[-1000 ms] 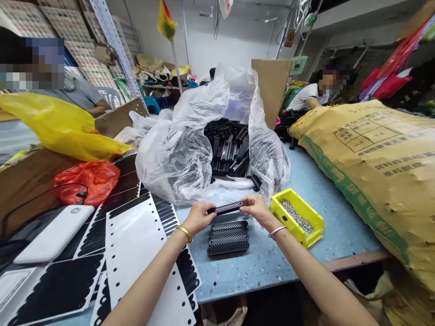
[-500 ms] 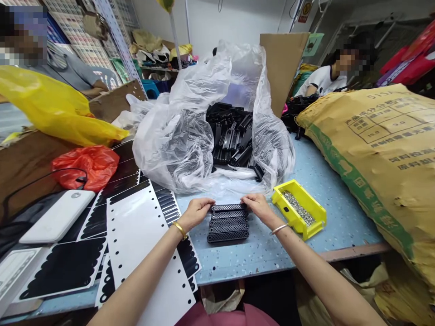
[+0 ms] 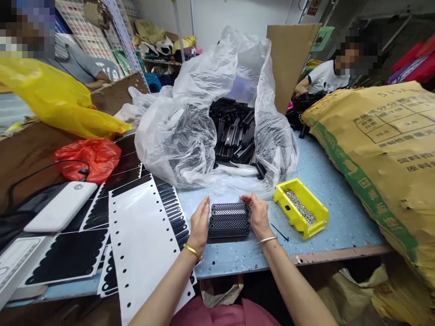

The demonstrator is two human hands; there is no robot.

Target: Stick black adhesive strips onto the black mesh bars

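Observation:
Several black strips with a mesh pattern [image 3: 229,221] lie side by side in a neat block on the blue tabletop. My left hand [image 3: 200,222] is upright along the block's left ends, fingers stretched out and holding nothing. On the opposite side, my right hand [image 3: 257,213] cups the right ends with its fingers extended, and nothing shows in it. Whether either palm touches the strips I cannot tell. Beyond them a clear plastic bag [image 3: 176,145] gapes toward me, full of loose black strips [image 3: 234,133].
To the right stand a yellow bin [image 3: 302,208] of small metal pieces and a big yellow sack [image 3: 380,149]. A thin black rod [image 3: 280,232] lies near my right wrist. White sheets [image 3: 146,244] and a white power bank [image 3: 61,206] lie left. Two people sit farther back.
My fingers have left the far strip's ends. Both hands have come down to the sides of the block, palms facing inward. The far strip now sits closer against the others.

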